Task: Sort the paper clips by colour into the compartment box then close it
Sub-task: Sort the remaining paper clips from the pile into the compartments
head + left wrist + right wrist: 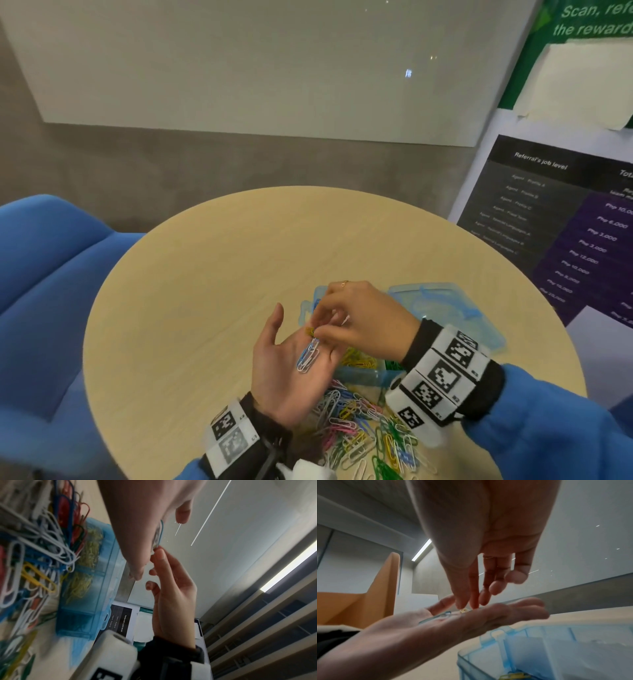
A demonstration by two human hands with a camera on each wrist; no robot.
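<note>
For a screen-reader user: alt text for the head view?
A left hand, palm up, carries blue and white clips while the right hand pinches a yellow clip above an open blue box, with a mixed clip pile on a round table.

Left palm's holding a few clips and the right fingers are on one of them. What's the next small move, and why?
Probably lift the yellow clip clear with the right hand and drop it in the box compartment that already holds yellow clips. It is pinched off the open left hand, where blue and white clips remain.
</note>
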